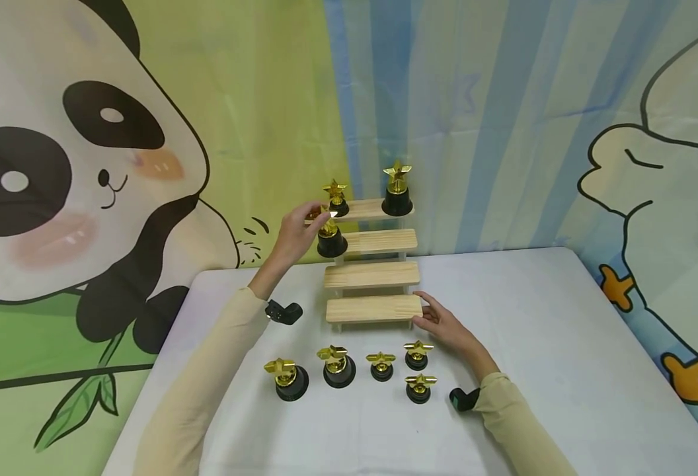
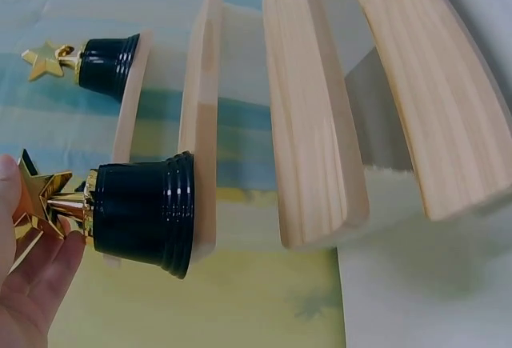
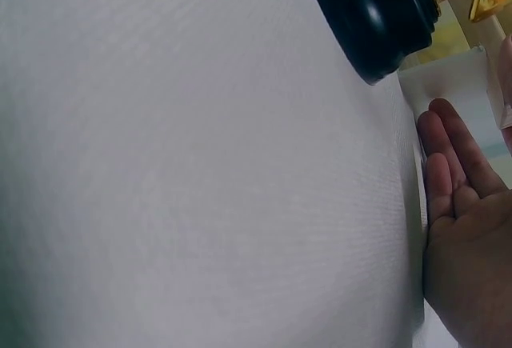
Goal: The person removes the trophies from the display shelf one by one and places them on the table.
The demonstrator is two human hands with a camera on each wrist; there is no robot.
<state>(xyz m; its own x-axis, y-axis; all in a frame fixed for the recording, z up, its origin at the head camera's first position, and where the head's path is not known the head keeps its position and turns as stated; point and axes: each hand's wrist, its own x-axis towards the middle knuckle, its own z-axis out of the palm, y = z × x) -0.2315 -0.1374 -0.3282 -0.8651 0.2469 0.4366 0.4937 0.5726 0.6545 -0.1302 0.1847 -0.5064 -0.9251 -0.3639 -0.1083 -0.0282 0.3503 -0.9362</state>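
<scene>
My left hand (image 1: 297,233) pinches a gold star trophy (image 1: 330,239) by its star, fingers and thumb around it. The trophy's black base (image 2: 144,212) is upright at the left end of the second tier from the top of a wooden stepped display stand (image 1: 373,274); whether it bears weight there I cannot tell. My right hand (image 1: 444,324) holds the right end of the lowest tier between thumb and forefinger, its other fingers (image 3: 460,144) extended beside the white support. A small star trophy (image 1: 337,198) and a larger one (image 1: 397,190) stand on the top tier.
Several more star trophies stand on the white table (image 1: 504,317) in front of the stand, two larger ones (image 1: 338,367) at left and smaller ones (image 1: 381,366) at right. A printed cloth backdrop (image 1: 266,99) hangs close behind the stand.
</scene>
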